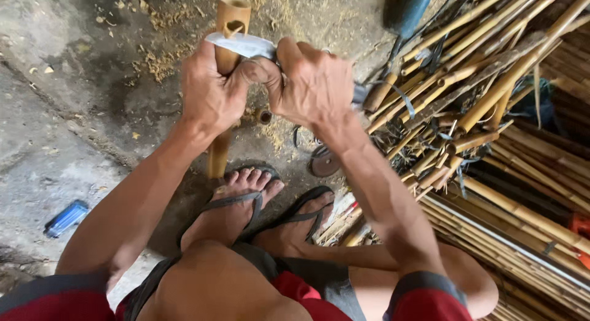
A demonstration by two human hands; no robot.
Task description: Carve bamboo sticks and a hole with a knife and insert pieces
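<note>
Around one bamboo stick point(228, 26): two hands, left hand point(209, 90); right hand point(313, 84); perhaps one blade point(243, 44).

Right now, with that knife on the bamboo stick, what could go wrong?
1. The left hand grips the bamboo piece right beside the blade, so a slip might cut the fingers.
2. The bamboo piece stands next to bare toes in flip-flops; if the blade jumps downward, the feet look exposed.
3. The right hand pushes close to the loose bamboo pile, which could snag it.
</note>
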